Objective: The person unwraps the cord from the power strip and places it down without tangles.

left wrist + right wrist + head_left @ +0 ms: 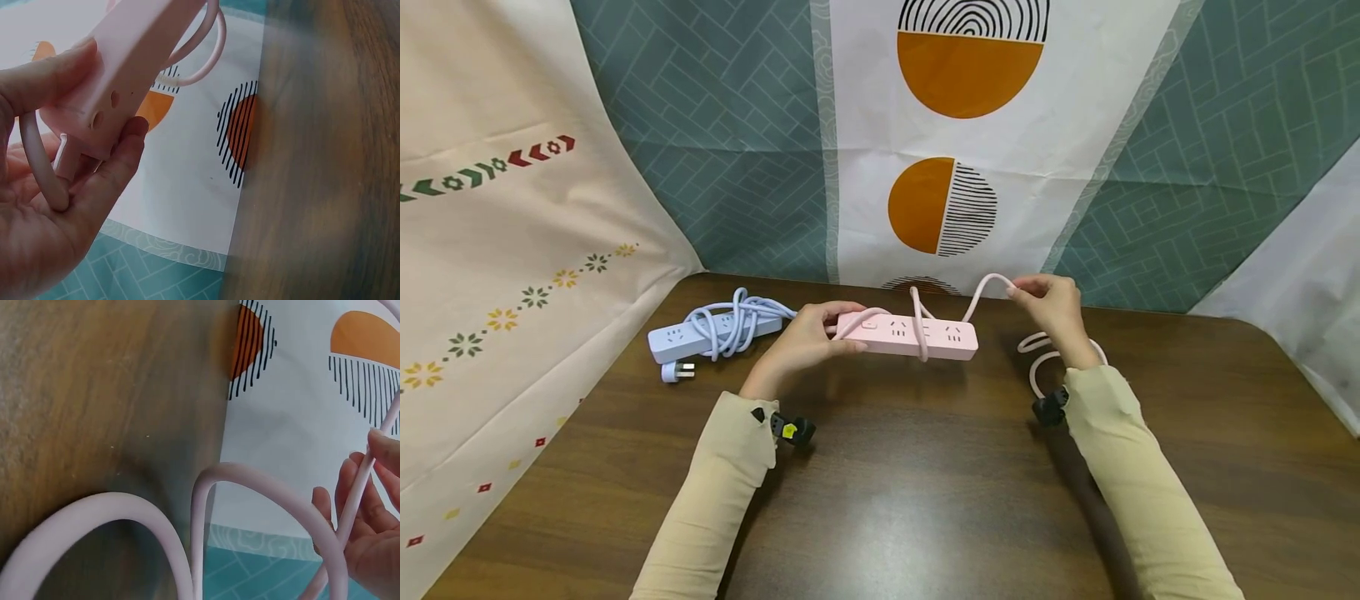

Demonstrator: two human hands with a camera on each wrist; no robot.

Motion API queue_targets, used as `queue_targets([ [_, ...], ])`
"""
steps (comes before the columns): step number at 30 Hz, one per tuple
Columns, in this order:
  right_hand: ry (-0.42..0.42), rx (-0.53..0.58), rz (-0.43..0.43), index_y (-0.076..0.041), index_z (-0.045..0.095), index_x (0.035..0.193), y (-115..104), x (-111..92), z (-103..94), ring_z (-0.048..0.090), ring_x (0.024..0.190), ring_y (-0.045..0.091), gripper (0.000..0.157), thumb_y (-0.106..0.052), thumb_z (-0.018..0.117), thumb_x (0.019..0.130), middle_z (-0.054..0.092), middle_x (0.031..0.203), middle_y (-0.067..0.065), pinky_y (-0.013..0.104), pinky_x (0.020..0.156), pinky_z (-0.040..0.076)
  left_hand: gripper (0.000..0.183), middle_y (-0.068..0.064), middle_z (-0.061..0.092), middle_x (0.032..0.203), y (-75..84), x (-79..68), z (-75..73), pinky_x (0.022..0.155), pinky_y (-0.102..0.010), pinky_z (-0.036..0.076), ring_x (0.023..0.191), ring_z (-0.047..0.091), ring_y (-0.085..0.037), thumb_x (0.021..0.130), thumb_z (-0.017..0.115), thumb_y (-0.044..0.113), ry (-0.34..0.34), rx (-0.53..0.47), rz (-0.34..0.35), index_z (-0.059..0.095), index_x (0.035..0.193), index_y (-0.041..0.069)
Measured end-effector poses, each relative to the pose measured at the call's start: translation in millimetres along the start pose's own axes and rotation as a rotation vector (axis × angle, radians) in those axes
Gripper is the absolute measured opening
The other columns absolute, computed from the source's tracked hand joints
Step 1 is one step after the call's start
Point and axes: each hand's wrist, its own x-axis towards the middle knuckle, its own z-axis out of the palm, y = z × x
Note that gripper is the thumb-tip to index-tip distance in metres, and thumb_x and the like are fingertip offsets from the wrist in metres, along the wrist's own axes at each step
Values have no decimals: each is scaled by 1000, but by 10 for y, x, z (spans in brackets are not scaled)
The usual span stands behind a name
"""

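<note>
My left hand (808, 337) grips the left end of a pink power strip (951, 343), thumb on one side and fingers on the other, as the left wrist view shows. The strip is held up off the table, sockets facing me. Its pink cord (919, 329) loops around the middle of the strip. From there the cord arches up to my right hand (1054, 310), which pinches it between thumb and fingers. More of the cord (269, 487) hangs in loose curves below the right hand. The plug end is not visible.
At the back left of the brown table (880, 483) lies a blue power strip (670, 340) wrapped in its blue cord (741, 321). Its plug (672, 372) points right in front of it. A patterned cloth (865, 100) hangs behind the table; a cream cloth (512, 250) hangs at left.
</note>
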Motion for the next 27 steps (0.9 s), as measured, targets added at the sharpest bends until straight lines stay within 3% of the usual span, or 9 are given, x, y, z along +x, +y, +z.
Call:
queue_targets([
  [6,27,53,9,3,67,99,-29,16,-43,51,59,-5,26,-18,67,83,66,85,15,13,54,42,49,-17,59,106,-12,11,-10,70,-22,44,86,54,-21,73,75,6,5,15,7,57,118,-2],
  [14,43,156,22,7,65,100,-32,38,-119,57,60,-1,30,-17,66,83,55,67,-18,12,57,47,49,-18,59,112,-22,11,-44,71,-22,45,90,56,-22,73,74,6,64,20,1,56,118,-1],
  [21,-10,203,30,11,62,102,-26,12,-171,57,60,-2,32,-14,66,83,56,65,-20,13,58,48,49,-17,58,114,-22,10,-59,73,-24,45,92,56,-23,73,74,7,99,31,-16,57,118,-1],
  [27,1,220,32,12,61,102,-4,-8,-322,56,58,-1,35,-17,67,83,58,65,-19,16,57,49,49,-18,58,114,-16,4,-63,77,-27,46,93,56,-23,72,75,7,115,50,-14,57,117,-1],
])
